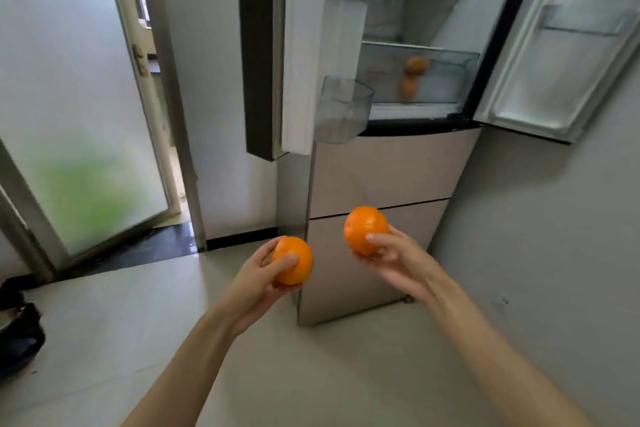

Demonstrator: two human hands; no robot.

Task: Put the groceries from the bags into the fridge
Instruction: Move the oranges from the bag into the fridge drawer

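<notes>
Both bare forearms reached forward over the pale floor (104, 340). The left hand (258, 282) gripped an orange (294, 262), its thumb curled over the fruit's front and the fingers wrapped beneath it. The right hand (394, 258) held a second orange (363, 227) a little higher and nearer the fridge, its thumb pressed across the side and its fingers cupped below. The two fruits were apart, with a gap between them.

At the left edge of the floor lay a dark bag (20, 333), only partly in view.

Just beyond the hands stood the fridge (377, 170), its two beige lower drawers closed. Above them both upper doors stood swung open, the left door (304, 45) carrying a clear bin (343, 109) and the right door (568, 45) showing pale shelves. Inside, behind the clear front of a crisper drawer (446, 80), sat what appeared to be two more oranges (414, 76), one above the other, blurred by the plastic.

To the left, a frosted glass door (69, 97) stood ajar.
</notes>
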